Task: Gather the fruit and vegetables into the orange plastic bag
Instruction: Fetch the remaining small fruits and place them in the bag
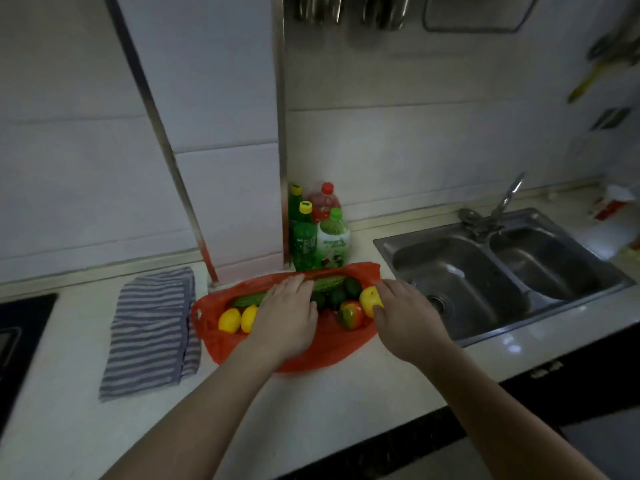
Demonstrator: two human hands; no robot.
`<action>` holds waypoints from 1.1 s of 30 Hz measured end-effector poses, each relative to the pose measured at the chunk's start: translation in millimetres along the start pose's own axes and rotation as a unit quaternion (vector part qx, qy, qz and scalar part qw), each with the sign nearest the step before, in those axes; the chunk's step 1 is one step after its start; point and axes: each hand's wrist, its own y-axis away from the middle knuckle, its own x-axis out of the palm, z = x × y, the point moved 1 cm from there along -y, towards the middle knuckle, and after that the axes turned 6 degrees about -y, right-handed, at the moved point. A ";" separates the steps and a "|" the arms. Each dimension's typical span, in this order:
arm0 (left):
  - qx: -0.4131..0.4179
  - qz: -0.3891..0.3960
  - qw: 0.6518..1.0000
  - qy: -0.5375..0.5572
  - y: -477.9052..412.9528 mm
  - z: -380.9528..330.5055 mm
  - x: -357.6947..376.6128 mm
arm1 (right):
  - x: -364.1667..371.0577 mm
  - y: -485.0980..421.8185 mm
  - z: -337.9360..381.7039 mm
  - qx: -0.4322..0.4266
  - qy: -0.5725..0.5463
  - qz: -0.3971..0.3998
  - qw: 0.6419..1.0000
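Centre frame: left hand (287, 317) rests, fingers straight, on a cucumber (329, 282) in the orange bag (329, 346); right hand (405, 317) fingers grip a yellow fruit (367, 296).

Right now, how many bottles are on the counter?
4, clustered behind the orange bag: front yellow-capped bottle, rear yellow-capped bottle behind it, red-capped bottle at the back, green-capped bottle front right. Another could hide behind them.
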 end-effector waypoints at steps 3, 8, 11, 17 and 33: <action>0.008 -0.013 1.000 -0.004 11.0 -2.4 -19.9 | -18.6 16.5 12.6 0.006 -0.004 -0.030 1.000; 0.018 -0.029 0.999 -0.013 41.2 -11.6 -48.9 | -45.8 52.1 31.0 -0.001 0.005 -0.075 0.997; 0.020 -0.046 0.999 -0.014 65.2 -14.6 -65.0 | -58.2 77.7 43.4 -0.008 0.010 -0.100 0.995; 0.018 -0.062 0.997 -0.035 130.0 -22.0 -91.7 | -69.5 142.2 67.9 -0.008 -0.011 -0.117 0.993; -0.026 -0.116 0.992 -0.048 314.5 54.7 -160.7 | -65.1 254.5 222.8 -0.041 -0.040 -0.161 0.985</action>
